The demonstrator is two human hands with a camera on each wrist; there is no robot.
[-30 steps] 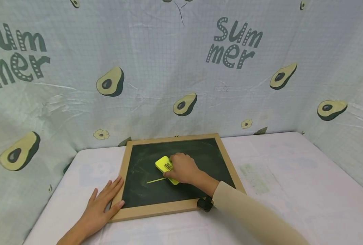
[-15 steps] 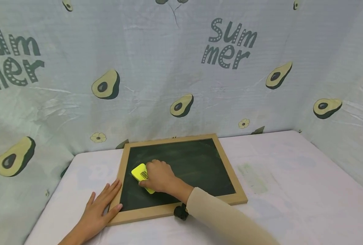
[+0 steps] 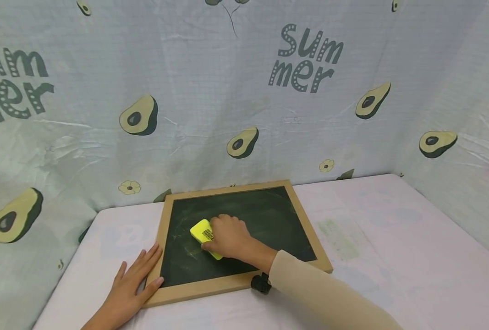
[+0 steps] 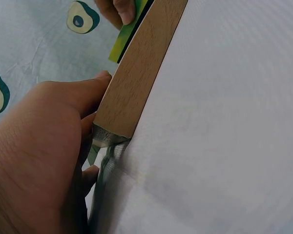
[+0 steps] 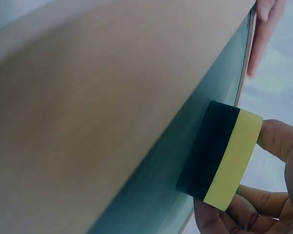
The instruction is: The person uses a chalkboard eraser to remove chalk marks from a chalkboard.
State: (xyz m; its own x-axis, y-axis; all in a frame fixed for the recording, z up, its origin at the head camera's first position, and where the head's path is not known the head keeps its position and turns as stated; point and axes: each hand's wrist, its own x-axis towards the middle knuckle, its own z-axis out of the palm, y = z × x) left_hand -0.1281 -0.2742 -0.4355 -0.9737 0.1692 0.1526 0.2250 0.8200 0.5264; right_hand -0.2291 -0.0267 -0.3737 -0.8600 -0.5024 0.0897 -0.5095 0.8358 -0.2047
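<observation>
A wood-framed chalkboard [image 3: 232, 188] lies flat on the pale covered table. My right hand [image 3: 228, 238] grips a yellow eraser [image 3: 201, 230] with a black felt underside and presses it on the left half of the dark surface. In the right wrist view the eraser [image 5: 219, 156] sits felt-down on the board, my fingers [image 5: 278, 141] curled around it. My left hand [image 3: 134, 279] lies flat with straight fingers against the board's front-left corner. The left wrist view shows that hand [image 4: 44, 146] beside the wooden frame [image 4: 136, 78].
A cloth backdrop [image 3: 244, 91] printed with avocados and "summer" stands behind and to both sides of the table [image 3: 392, 238]. A small black wrist camera [image 3: 261, 283] hangs under my right sleeve at the board's front edge. Faint chalk smears mark the board's lower left.
My right hand swept the eraser left across the board, then back a little to the right. The yellow chalk line near the middle is wiped away. My left hand stayed at the corner.
</observation>
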